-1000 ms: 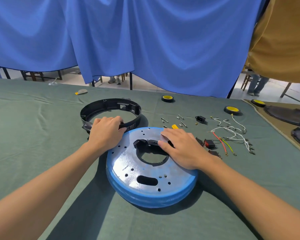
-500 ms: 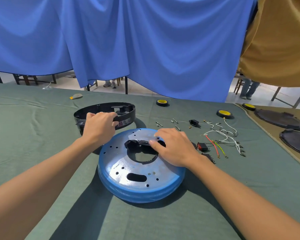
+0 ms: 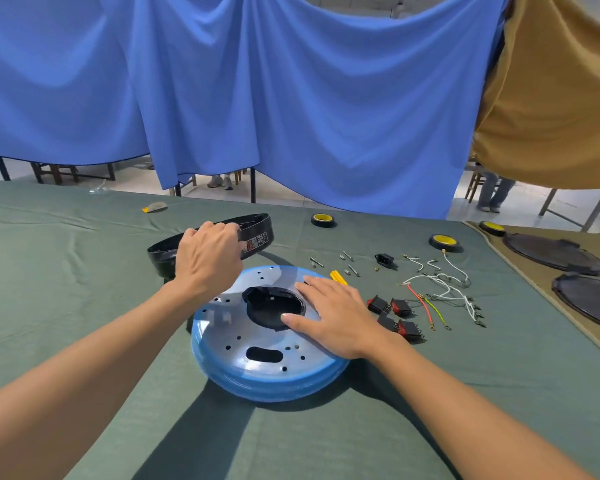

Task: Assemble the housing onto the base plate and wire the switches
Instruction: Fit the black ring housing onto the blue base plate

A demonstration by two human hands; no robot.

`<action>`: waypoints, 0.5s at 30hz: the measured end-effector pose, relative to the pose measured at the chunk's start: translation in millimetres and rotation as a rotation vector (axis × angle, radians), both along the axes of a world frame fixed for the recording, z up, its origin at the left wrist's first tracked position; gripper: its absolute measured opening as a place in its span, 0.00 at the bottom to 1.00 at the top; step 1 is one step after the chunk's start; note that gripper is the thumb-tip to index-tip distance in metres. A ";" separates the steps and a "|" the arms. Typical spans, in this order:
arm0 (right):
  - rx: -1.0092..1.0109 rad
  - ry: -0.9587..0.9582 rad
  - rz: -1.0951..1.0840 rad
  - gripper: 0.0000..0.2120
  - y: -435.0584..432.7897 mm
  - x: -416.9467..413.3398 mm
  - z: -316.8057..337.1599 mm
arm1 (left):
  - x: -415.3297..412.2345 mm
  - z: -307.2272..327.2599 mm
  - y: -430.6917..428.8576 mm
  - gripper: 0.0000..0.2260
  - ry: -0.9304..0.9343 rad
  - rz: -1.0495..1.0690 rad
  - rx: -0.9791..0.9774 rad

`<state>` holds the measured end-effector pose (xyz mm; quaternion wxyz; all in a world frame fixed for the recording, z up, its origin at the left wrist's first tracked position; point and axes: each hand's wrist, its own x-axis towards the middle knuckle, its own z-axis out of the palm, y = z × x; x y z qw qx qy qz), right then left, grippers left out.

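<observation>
The left hand [image 3: 207,261] grips the black ring housing [image 3: 257,233], held tilted just beyond the base plate's [image 3: 243,362] far-left edge. The right hand [image 3: 336,317] lies flat, fingers straight, on the plate. Red switches [image 3: 400,308] and wires [image 3: 444,289] lie to the right.

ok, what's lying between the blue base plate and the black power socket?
Head view: loose screws and a yellow ribbed handle by the base plate rim, short of the power socket.

- Bare cloth [image 3: 66,289] lies left of the base plate [image 3: 222,327].
- Switches [image 3: 395,315], wires [image 3: 444,289] and screws [image 3: 349,263] crowd its right side.
- The tilted housing [image 3: 260,226] stands behind its far-left edge.
</observation>
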<state>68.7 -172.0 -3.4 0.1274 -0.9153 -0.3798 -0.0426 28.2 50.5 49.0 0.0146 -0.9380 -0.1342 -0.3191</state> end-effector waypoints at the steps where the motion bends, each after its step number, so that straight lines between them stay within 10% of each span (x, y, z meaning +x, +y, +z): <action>1: 0.023 -0.004 -0.007 0.35 0.9 0.7 -1.0 | -1.4 1.7 -2.6 0.09 -0.003 -0.003 0.008; 15: 0.635 0.249 -0.232 0.27 -13.3 6.4 27.0 | -27.8 43.1 -57.8 0.12 -0.214 -0.255 -0.001</action>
